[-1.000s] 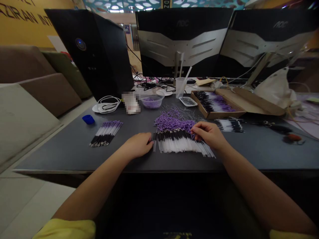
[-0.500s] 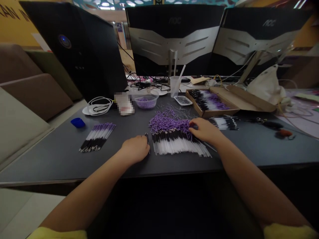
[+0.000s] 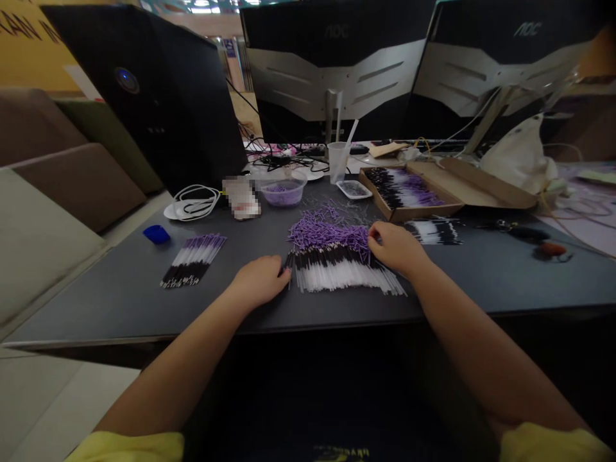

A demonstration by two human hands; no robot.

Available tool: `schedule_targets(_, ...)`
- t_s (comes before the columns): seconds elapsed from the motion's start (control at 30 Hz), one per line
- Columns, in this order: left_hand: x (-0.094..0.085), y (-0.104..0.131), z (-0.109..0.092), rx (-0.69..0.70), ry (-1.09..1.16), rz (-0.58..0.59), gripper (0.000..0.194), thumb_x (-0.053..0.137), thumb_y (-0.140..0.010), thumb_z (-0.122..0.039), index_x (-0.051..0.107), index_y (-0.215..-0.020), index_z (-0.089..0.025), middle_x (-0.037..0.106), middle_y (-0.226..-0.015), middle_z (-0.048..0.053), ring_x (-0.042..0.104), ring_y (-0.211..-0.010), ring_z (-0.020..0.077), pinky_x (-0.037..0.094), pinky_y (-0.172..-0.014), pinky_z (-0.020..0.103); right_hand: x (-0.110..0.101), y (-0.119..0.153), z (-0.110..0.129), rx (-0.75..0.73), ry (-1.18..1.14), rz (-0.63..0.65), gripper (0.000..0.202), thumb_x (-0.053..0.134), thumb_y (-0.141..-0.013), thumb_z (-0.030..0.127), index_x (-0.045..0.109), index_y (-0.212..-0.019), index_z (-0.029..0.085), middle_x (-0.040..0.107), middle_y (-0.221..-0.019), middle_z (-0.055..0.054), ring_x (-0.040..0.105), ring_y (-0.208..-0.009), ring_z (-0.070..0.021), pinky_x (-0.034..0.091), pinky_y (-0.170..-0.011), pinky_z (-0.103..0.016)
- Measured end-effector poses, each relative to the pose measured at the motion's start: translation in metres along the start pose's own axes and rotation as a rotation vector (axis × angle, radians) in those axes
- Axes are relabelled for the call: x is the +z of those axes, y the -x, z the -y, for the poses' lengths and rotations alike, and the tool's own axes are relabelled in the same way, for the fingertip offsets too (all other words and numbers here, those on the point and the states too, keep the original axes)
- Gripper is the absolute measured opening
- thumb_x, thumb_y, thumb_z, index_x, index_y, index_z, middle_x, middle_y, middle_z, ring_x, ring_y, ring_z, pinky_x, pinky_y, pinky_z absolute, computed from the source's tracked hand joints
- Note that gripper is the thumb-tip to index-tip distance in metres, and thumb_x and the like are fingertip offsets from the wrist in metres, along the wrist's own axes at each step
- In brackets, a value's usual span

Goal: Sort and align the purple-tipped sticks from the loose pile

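My left hand [image 3: 262,280] rests on the dark table at the left end of a row of thin black-and-clear sticks with metal tips [image 3: 341,273]. Its thumb and finger are curled together beside the outermost sticks; what they hold is hidden. Behind the row lies a heap of short purple tubes [image 3: 317,230]. At the heap's right edge, my right hand [image 3: 397,247] has thumb and forefinger closed in a pinch; anything between them is too small to make out. Further left lies a bundle of sticks with purple ends [image 3: 195,256].
A blue scoop-like piece [image 3: 156,234] lies left. Behind stand a clear bowl [image 3: 283,192], a plastic cup [image 3: 338,163], a small white tray [image 3: 355,190] and an open cardboard box [image 3: 428,212] of sticks. A computer tower [image 3: 154,109] and two monitors rise at the back.
My left hand's thumb and finger have parted slightly from the dark stick, which now stands at the row's left end. My right hand stays at the purple heap. The view has shifted slightly.
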State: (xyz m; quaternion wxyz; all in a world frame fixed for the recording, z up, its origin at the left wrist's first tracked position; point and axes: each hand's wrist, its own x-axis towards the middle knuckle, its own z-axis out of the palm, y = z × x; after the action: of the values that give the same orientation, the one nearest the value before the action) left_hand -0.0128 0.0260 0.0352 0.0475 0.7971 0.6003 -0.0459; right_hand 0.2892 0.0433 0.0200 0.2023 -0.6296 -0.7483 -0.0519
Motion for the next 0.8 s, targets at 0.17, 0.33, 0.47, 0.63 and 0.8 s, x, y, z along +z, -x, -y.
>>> schedule_targets(0.17, 0.003, -0.003, 0.005, 0.013, 0.067, -0.026, 0.024, 0.046, -0.081, -0.038, 0.06, -0.074, -0.02, 0.067, -0.081, 0.007, 0.061, -0.07, 0.0223, 0.037, -0.055, 0.029, 0.002, 0.004, 0.004, -0.002, -0.246, -0.106, 0.009, 0.056, -0.078, 0.021, 0.059, -0.086, 0.019, 0.066, -0.075, -0.002, 0.055, -0.059, -0.0148, 0.037, -0.059, -0.026)
schedule_targets(0.33, 0.004, -0.005, 0.012, -0.004, 0.136, -0.059, 0.016, 0.051, -0.077, -0.033, 0.061, -0.076, -0.02, 0.067, -0.081, 0.006, 0.06, -0.069, 0.0198, 0.035, -0.055, 0.027, 0.006, 0.004, 0.008, -0.135, -0.347, -0.165, 0.016, 0.053, -0.078, 0.014, 0.064, -0.089, 0.016, 0.063, -0.076, -0.004, 0.054, -0.063, -0.015, 0.04, -0.061, -0.026)
schedule_targets(0.47, 0.005, -0.006, 0.016, -0.028, 0.103, -0.084, 0.015, 0.051, -0.077, -0.031, 0.06, -0.075, -0.018, 0.067, -0.08, 0.009, 0.06, -0.07, 0.0221, 0.036, -0.057, 0.029, 0.006, 0.005, 0.006, -0.189, -0.359, -0.172, 0.013, 0.053, -0.078, 0.014, 0.066, -0.083, 0.016, 0.063, -0.078, -0.005, 0.055, -0.065, -0.0151, 0.042, -0.063, -0.027)
schedule_targets(0.63, 0.008, -0.006, 0.016, 0.013, 0.202, -0.144, 0.014, 0.05, -0.077, -0.029, 0.056, -0.071, -0.018, 0.065, -0.074, 0.007, 0.059, -0.068, 0.0196, 0.036, -0.057, 0.028, 0.005, 0.006, 0.006, -0.172, -0.387, -0.158, 0.014, 0.053, -0.079, 0.015, 0.066, -0.085, 0.017, 0.066, -0.08, -0.005, 0.056, -0.064, -0.0152, 0.043, -0.064, -0.028)
schedule_targets(0.8, 0.014, -0.009, 0.012, 0.009, 0.663, -0.114, 0.011, 0.047, -0.08, -0.029, 0.051, -0.076, -0.019, 0.067, -0.08, 0.003, 0.059, -0.063, 0.0134, 0.039, -0.049, 0.022, 0.006, 0.005, 0.007, -0.181, -0.388, -0.147, 0.014, 0.053, -0.08, 0.015, 0.066, -0.085, 0.016, 0.067, -0.081, -0.005, 0.057, -0.065, -0.0155, 0.043, -0.064, -0.028)
